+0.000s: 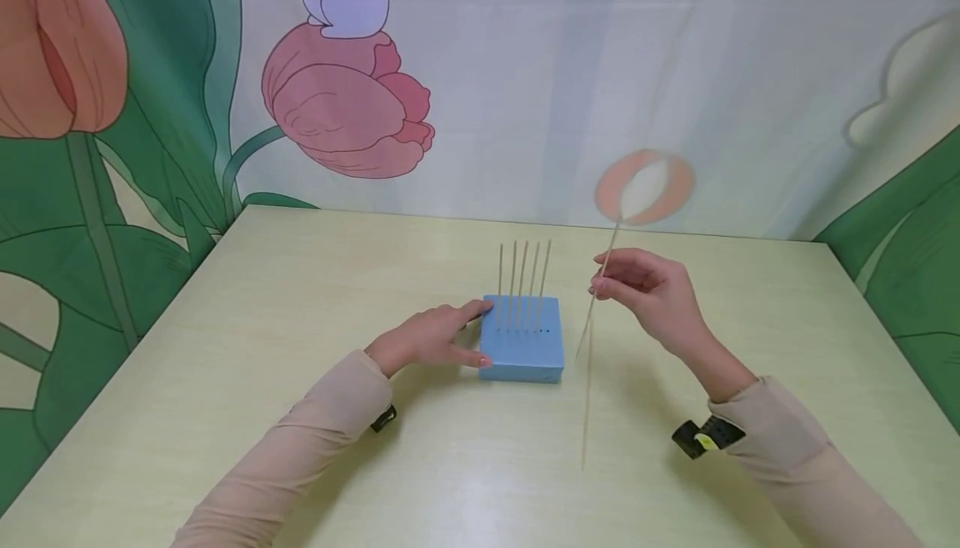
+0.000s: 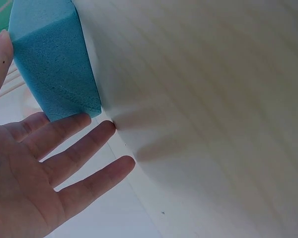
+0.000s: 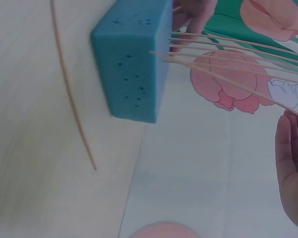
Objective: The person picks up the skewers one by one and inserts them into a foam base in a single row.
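A light blue foam block (image 1: 522,351) sits on the table, with several thin wooden sticks (image 1: 501,271) standing in a row of holes in its top. My left hand (image 1: 429,336) touches the block's left side, thumb at the front corner and index finger at the back corner. Its fingers (image 2: 89,148) are straight and spread in the left wrist view. To the right of the block, my right hand (image 1: 658,291) pinches another thin wooden stick (image 1: 613,236) between thumb and fingertips. That stick slants, its lower end just right of the block in the head view.
One loose stick (image 1: 587,406) lies on the pale wooden table (image 1: 300,281), right of the block and towards the front. Small dark holes (image 3: 131,79) show in the block's side. A printed curtain (image 1: 510,98) with tulips hangs behind the table.
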The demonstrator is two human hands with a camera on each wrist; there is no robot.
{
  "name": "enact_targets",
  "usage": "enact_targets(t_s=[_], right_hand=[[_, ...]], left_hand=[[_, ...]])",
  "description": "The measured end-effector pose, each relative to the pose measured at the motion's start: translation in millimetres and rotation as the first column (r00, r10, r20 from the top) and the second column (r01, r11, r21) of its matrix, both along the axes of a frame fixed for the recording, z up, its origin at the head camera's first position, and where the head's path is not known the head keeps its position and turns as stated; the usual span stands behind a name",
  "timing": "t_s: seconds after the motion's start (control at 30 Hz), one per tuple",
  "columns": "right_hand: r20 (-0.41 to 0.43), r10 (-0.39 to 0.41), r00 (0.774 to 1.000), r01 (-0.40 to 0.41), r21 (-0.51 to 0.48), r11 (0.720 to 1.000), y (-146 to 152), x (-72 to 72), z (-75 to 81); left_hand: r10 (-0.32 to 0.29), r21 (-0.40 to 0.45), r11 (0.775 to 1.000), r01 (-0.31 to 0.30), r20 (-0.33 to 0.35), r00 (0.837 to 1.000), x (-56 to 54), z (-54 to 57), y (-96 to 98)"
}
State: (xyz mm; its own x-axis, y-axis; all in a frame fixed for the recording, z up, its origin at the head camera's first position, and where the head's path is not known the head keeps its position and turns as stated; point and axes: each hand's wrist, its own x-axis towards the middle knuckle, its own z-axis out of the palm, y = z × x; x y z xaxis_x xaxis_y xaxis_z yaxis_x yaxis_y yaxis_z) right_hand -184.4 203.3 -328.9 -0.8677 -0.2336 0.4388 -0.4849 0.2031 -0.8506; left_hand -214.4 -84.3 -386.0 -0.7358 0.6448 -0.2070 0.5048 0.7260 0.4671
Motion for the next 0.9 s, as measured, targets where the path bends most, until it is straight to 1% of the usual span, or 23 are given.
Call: enact_targets(t_s=[0.17, 0.37, 0.5, 0.63, 0.9], right_hand=[[-0.047, 0.009, 0.999, -0.012, -0.069, 0.998, -9, -1.1, 6.4], [-0.071, 0.012, 0.997, -0.019, -0.103, 0.995, -16, -3.4, 7.4], [-0.085, 0.007, 0.996, -0.015, -0.097, 0.995, -21, -6.0, 5.1], [-0.101, -0.013, 0.995, 0.005, -0.077, 0.997, -29, -9.4, 1.9], [-0.165, -0.014, 0.986, 0.009, -0.036, 0.999, -39, -13.1, -1.5]], left_hand=[[-0.001, -0.001, 1.0, 0.001, -0.01, 1.0, -0.6, -0.8, 0.0], [0.008, -0.006, 1.0, -0.008, -0.002, 1.0, -0.1, 0.1, 0.8], [0.009, -0.009, 1.0, -0.009, -0.004, 1.0, 0.2, 0.0, 1.0], [0.003, 0.004, 1.0, -0.003, -0.007, 1.0, 0.6, 0.0, 0.6], [0.002, 0.009, 1.0, -0.002, -0.011, 1.0, 1.0, 0.2, -0.2]])
